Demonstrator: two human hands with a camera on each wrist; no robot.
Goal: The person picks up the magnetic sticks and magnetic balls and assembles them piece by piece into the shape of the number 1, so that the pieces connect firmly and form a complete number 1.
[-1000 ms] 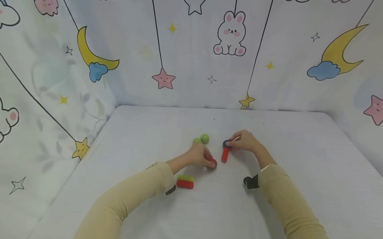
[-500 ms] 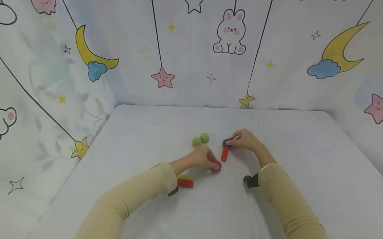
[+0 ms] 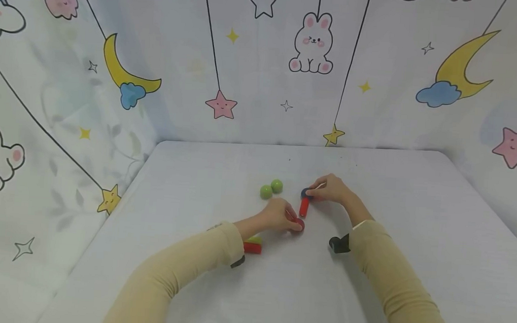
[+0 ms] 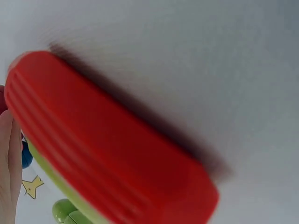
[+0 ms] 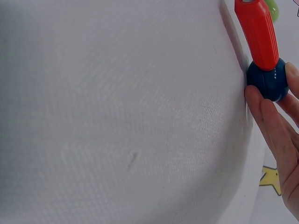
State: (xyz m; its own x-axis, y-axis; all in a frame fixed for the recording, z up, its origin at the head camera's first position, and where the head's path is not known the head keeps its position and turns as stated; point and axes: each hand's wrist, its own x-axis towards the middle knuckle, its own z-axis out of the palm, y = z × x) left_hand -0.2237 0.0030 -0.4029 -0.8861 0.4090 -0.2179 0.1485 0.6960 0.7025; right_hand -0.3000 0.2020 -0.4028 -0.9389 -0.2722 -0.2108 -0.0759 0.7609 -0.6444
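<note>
My left hand (image 3: 278,215) pinches a red ball (image 3: 299,227) between thumb and fingers, just below the near end of a short red rod (image 3: 303,208). Whether ball and rod touch there, I cannot tell. At the rod's far end sits a dark blue ball (image 5: 265,84), held by the thumb and fingers of my right hand (image 3: 332,189). The right wrist view shows the red rod (image 5: 258,37) meeting this blue ball. Under the left forearm lie another red rod (image 4: 112,140) and a yellow-green rod (image 3: 255,240), side by side and partly hidden by the sleeve.
Two green balls (image 3: 271,189) lie together beyond the left hand. A white cloth covers the table (image 3: 204,178), with a patterned curtain (image 3: 264,73) behind it. A black wrist camera (image 3: 339,244) juts out beside the right sleeve.
My left hand has moved right with the red ball, closer to the near end of the red rod. The green balls have come fully into view. The right hand has stayed on the blue ball.
</note>
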